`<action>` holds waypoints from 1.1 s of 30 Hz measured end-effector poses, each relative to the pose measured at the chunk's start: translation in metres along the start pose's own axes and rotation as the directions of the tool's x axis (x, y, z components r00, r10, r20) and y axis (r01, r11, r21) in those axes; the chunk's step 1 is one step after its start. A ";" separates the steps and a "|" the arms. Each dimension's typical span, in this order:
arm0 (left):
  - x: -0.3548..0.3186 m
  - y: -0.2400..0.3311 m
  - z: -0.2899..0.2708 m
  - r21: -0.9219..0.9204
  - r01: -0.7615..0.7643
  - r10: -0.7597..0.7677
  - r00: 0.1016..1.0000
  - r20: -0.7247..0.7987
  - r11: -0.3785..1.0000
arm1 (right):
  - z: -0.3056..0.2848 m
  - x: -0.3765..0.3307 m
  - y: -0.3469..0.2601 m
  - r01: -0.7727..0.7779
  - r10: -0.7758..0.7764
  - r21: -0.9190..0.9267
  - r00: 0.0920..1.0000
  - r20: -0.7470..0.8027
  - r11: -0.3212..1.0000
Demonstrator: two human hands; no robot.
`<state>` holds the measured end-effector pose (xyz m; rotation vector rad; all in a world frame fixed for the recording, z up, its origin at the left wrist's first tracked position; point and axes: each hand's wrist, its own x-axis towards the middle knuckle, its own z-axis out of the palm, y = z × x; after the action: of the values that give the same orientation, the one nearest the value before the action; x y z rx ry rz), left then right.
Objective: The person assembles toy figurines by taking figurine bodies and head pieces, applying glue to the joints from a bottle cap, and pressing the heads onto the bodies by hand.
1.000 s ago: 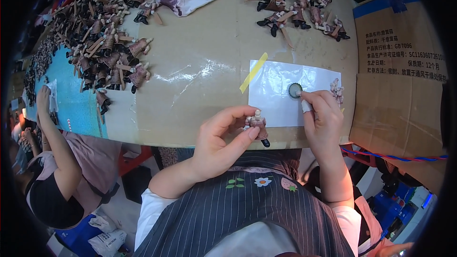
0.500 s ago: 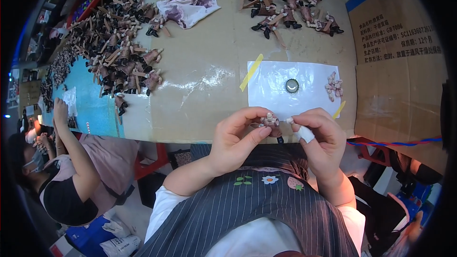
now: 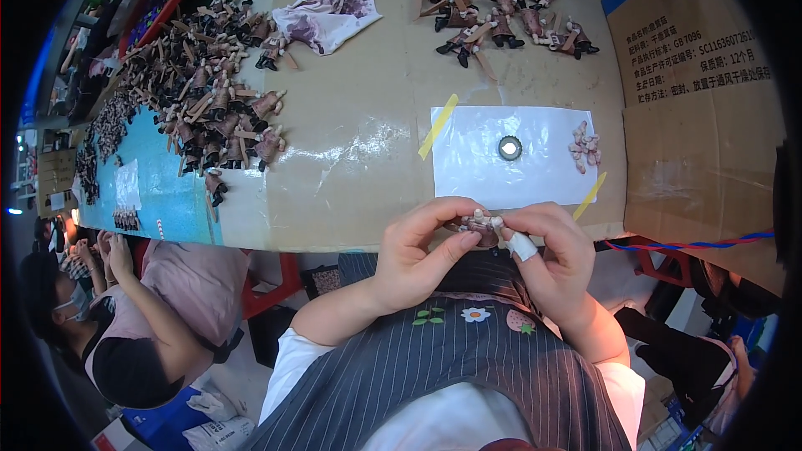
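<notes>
My left hand [image 3: 418,255] pinches a small figurine [image 3: 479,228] with a brownish-pink body and a pale head, over the table's near edge. My right hand [image 3: 558,255], with white tape round one finger, holds a tiny pale piece [image 3: 497,222] between thumb and fingertip against the figurine's side. Fingers partly cover both. Beyond my hands a white sheet [image 3: 464,179] is taped down. A crimped bottle cap [image 3: 510,148] holding something whitish sits on it, and a cluster of small pale pieces [image 3: 585,149] lies at its right edge.
Brown-bodied figurines with black boots and wooden strips lie in a large pile [image 3: 213,100] at left and a smaller group [image 3: 501,12] at the far right. A stained cloth [image 3: 326,12] lies between them. A cardboard box [image 3: 697,134] borders the right side. A masked co-worker [image 3: 159,309] sits at left.
My right hand has moved left, bringing the pale piece from beside the figurine up against it. My left hand has shifted slightly. The co-worker's raised arm has come down toward the other hand.
</notes>
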<state>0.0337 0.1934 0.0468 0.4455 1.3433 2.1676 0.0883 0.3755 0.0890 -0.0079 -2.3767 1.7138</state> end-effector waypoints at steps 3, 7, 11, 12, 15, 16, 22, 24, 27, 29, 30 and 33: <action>0.003 0.003 0.000 0.169 -0.076 0.084 0.996 -0.041 0.983 | 0.001 0.000 0.000 0.127 -0.132 -0.210 0.991 -0.010 0.969; 0.010 0.009 -0.003 0.432 -0.250 0.244 0.967 0.068 0.866 | -0.004 0.003 -0.001 0.218 -0.214 -0.285 0.976 0.043 0.933; 0.011 0.013 -0.004 0.511 -0.306 0.274 0.952 0.140 0.803 | -0.015 0.009 -0.004 0.338 -0.305 -0.316 0.940 0.152 0.886; 0.011 0.014 -0.002 0.498 -0.296 0.262 0.955 0.139 0.815 | -0.016 0.010 -0.004 0.337 -0.304 -0.316 0.941 0.150 0.887; 0.007 0.015 0.005 0.470 -0.270 0.248 0.963 0.109 0.840 | -0.016 0.009 -0.006 0.301 -0.266 -0.260 0.950 0.162 0.918; 0.006 0.015 0.008 0.454 -0.253 0.245 0.966 0.076 0.854 | -0.015 0.006 -0.006 0.268 -0.242 -0.240 0.961 0.134 0.933; 0.004 0.019 0.011 0.546 -0.304 0.248 0.953 0.175 0.781 | -0.031 0.006 -0.010 0.203 -0.167 -0.155 0.962 0.216 0.967; 0.003 0.018 0.014 0.557 -0.310 0.263 0.951 0.165 0.771 | -0.033 0.008 -0.008 0.180 -0.147 -0.094 0.948 0.281 0.979; -0.001 0.014 0.019 0.599 -0.347 0.322 0.934 0.154 0.722 | -0.029 -0.001 -0.009 0.296 -0.230 -0.230 0.933 0.276 0.927; -0.004 0.011 0.020 0.632 -0.372 0.361 0.920 0.153 0.680 | -0.027 -0.004 -0.009 0.320 -0.252 -0.236 0.927 0.277 0.918; -0.005 0.010 0.020 0.639 -0.386 0.383 0.911 0.153 0.665 | -0.026 -0.006 -0.009 0.345 -0.275 -0.242 0.920 0.281 0.907; -0.009 0.008 0.020 0.663 -0.396 0.407 0.901 0.149 0.636 | -0.022 -0.007 -0.007 0.388 -0.315 -0.254 0.905 0.285 0.886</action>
<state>0.0494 0.1995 0.0627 1.1097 2.2259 1.9062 0.0998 0.3927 0.1013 0.5792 -2.5842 1.2250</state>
